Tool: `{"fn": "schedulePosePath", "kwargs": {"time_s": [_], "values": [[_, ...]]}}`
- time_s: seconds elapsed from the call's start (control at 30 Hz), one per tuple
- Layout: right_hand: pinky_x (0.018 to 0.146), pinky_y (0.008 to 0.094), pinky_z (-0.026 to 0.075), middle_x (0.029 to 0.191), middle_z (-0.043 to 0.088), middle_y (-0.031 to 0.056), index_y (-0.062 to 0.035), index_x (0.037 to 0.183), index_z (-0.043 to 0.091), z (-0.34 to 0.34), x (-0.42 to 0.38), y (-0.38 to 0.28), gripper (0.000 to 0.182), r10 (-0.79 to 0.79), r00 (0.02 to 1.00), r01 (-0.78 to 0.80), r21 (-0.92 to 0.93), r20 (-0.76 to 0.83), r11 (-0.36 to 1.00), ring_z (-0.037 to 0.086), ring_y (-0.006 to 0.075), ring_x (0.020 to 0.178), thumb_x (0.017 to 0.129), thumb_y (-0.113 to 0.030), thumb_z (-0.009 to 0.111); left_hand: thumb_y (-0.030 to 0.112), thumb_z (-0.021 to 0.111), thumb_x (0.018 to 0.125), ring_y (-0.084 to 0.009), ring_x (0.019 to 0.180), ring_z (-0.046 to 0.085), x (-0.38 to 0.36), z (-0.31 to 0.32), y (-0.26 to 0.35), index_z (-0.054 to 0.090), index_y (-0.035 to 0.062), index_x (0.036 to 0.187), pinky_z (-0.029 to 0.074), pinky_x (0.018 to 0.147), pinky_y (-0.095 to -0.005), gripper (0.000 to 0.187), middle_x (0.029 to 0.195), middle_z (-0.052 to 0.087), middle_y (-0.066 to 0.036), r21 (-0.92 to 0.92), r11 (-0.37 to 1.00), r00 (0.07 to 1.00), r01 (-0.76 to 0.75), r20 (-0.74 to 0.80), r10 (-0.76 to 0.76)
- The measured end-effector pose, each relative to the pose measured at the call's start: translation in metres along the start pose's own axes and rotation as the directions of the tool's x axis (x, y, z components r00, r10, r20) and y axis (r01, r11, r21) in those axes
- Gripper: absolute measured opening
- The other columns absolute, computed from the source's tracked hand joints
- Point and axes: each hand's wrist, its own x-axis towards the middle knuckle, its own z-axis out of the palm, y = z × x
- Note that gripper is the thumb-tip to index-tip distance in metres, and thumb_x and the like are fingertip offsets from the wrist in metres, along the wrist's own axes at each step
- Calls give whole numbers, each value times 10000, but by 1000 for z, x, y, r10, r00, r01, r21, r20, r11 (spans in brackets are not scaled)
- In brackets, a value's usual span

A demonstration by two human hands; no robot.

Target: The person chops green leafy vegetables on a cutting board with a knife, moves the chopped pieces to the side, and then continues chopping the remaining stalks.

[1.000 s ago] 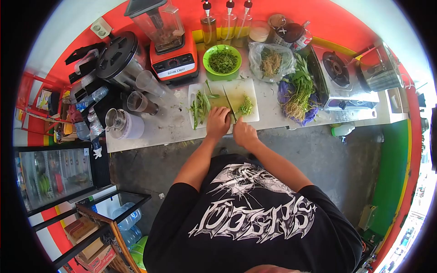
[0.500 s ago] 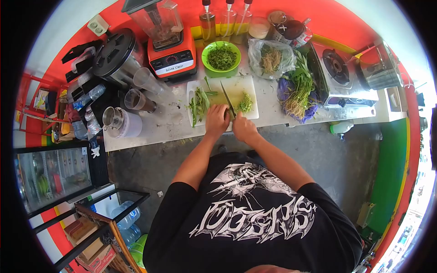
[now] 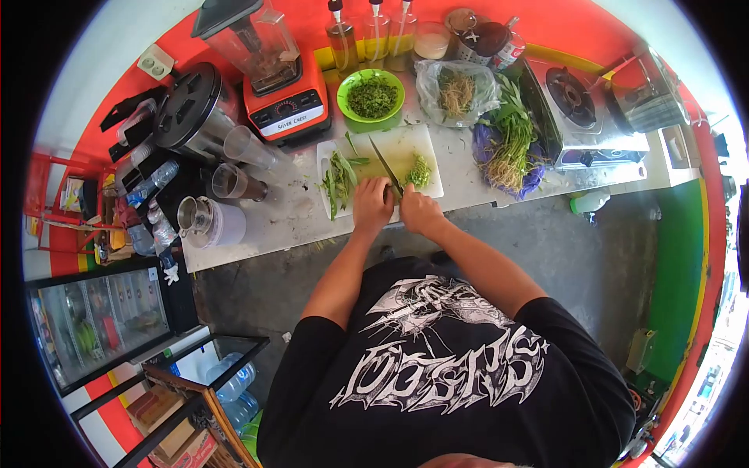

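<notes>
White board [image 3: 407, 139] beneath your knife [image 3: 383, 160], its blade between long leaves [image 3: 339, 179] and chopped greens [image 3: 419, 170]; your right hand [image 3: 420, 213] grips the handle; your left hand [image 3: 372, 205] sits close beside it, contents hidden; a straightened fingertip could slip under the edge.

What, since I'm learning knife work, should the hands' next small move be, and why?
Probably draw a few leaves toward the knife with the left hand: the right hand holds it mid-board, whole leaves lie left of the blade, chopped greens right.
</notes>
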Motion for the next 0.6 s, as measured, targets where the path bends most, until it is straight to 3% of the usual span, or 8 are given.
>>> {"fn": "schedulePosePath", "kwargs": {"time_s": [0.13,0.23,0.47,0.6], "values": [[881,573,529,1000,693,335,32,1131,454,1,-7,5,328,11,1000,-9,73,-24,997,683,504,970,1014,-269,510,105,655,843,-353,1002,578,2,-1,3,633,70,988,447,883,-462,151,1020,646,-108,1,1000,999,5,-46,-5],[886,570,529,1018,690,334,36,1138,463,-2,-15,9,338,54,998,-51,91,-27,995,681,500,983,1016,-275,512,127,658,854,-344,1032,558,-1,0,5,634,73,986,440,899,-463,145,1058,623,-95,58,993,993,100,-70,-96],[850,599,518,957,679,362,67,1106,506,-7,-14,14,353,79,983,-36,250,-165,968,669,534,917,1004,-270,520,162,654,885,-324,1009,554,-2,14,3,644,81,997,431,897,-451,139,1000,605,-78,161,987,1000,19,1,-19],[836,604,519,954,677,363,73,1124,497,-6,-17,3,363,81,985,-41,256,-150,966,666,538,905,1004,-270,514,165,653,895,-319,1003,557,0,17,2,648,85,1003,431,875,-451,135,978,612,-77,186,982,999,-35,18,32]]}}
